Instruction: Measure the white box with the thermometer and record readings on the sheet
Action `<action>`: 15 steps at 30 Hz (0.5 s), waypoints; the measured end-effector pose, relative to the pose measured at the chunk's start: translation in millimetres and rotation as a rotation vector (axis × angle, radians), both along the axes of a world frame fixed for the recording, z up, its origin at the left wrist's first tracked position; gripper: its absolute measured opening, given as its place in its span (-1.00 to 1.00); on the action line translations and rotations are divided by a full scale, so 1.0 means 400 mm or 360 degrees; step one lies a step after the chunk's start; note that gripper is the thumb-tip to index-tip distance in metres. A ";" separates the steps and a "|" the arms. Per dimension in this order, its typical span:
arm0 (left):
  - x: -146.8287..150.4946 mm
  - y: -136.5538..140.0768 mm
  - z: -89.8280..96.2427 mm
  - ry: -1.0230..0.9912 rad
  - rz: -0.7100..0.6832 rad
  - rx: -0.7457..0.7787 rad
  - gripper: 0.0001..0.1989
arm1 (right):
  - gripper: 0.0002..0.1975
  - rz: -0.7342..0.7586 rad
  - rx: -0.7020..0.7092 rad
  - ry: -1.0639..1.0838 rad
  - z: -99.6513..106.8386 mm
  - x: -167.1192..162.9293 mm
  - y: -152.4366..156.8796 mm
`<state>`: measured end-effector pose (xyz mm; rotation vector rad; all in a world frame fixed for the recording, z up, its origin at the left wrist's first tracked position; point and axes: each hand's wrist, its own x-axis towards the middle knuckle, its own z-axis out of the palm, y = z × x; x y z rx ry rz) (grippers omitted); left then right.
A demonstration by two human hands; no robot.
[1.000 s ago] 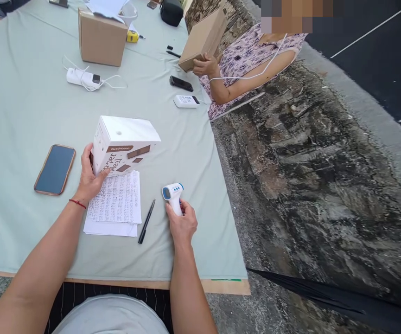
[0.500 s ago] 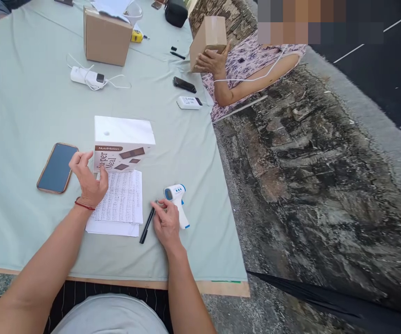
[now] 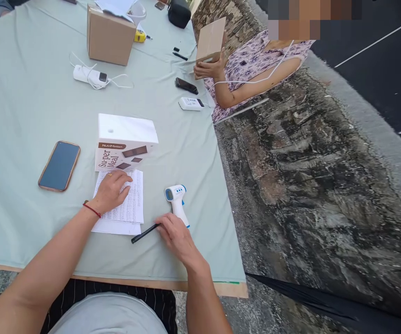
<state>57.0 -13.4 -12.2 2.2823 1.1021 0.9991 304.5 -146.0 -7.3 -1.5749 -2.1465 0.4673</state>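
Observation:
My left hand (image 3: 112, 191) lies on the printed sheets (image 3: 134, 204), fingers apart and slightly bent, holding nothing. Just beyond its fingertips stands a white and brown "Super Meal" box (image 3: 127, 127). My right hand (image 3: 174, 234) pinches one end of a black pen (image 3: 143, 233), whose other end points left toward the bottom of the sheets. A white and blue infrared thermometer (image 3: 176, 199) lies right behind that hand, its handle end close to my knuckles. To the left of the box a smartphone (image 3: 59, 166) in a brown case lies face up.
Across the cloth-covered table (image 3: 22, 106) are a cardboard box (image 3: 111, 37), a white device with a cable (image 3: 89, 76), a dark handset (image 3: 186, 85) and a small white device (image 3: 191, 104). At the right edge another person's hand (image 3: 210, 69) holds a carton (image 3: 210, 41).
My left hand has moved right and down from beside the box onto the sheets. My right hand has turned the pen flatter, its far end swinging left. The other person has tilted the carton.

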 end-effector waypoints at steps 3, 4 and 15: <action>0.004 -0.010 -0.002 0.0127 -0.0083 -0.0075 -0.79 | -0.90 -0.0191 -0.0043 0.0338 0.017 -0.008 -0.007; 0.005 -0.013 -0.003 0.0169 -0.0112 -0.0092 -0.79 | -0.91 -0.0303 -0.0027 0.0500 0.016 -0.017 -0.005; 0.021 -0.034 -0.012 0.0515 -0.0330 -0.0070 -0.81 | -0.85 -0.1089 -0.0168 0.1495 -0.066 -0.181 0.072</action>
